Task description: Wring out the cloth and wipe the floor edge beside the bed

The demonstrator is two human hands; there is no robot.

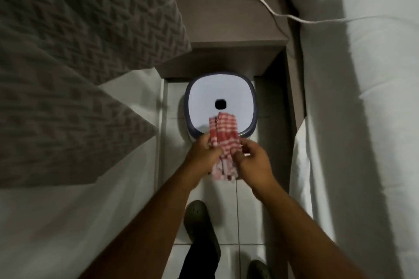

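A red and white checked cloth [224,133] is bunched between my two hands, above the near rim of a square bucket [253,97] with a dark rim that stands on the tiled floor [226,201]. My left hand [204,154] grips the cloth's left side. My right hand [254,161] pinches its right side with the fingertips. The cloth's lower end hangs below my hands. The floor is a narrow strip between two beds.
The left bed has a white sheet and a grey quilted cover [74,41]. The right bed [362,120] is white. A brown nightstand [226,18] stands behind the bucket, with a white cable [267,5] across it. My dark shoes [199,224] are on the tiles.
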